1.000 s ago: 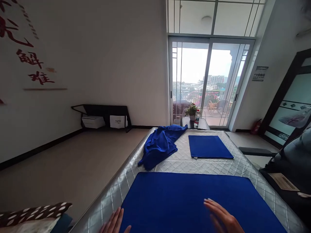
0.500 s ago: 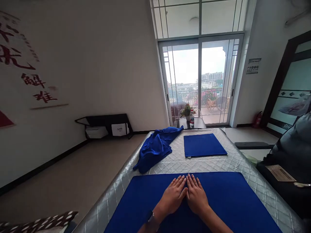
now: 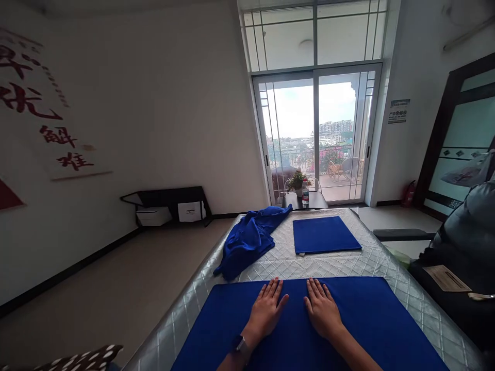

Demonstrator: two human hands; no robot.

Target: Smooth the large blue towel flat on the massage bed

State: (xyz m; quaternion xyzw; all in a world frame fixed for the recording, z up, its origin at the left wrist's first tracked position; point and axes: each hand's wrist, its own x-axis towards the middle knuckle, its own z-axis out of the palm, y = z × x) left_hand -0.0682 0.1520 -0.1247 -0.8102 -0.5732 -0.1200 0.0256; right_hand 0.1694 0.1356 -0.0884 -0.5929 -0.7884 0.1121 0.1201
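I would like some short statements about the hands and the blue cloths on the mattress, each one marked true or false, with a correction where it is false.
1. Both hands lie flat, palms down, on the spread blue cloth. True: the left hand and the right hand rest on it with fingers extended.
2. The two hands touch each other. False: a gap of blue cloth shows between them.
3. A crumpled blue cloth lies at the mattress's left edge. True.
4. The folded blue cloth is red. False: it is blue, and lies flat on the quilted mattress.
5. The right wrist wears a watch. False: the watch is on the left wrist.
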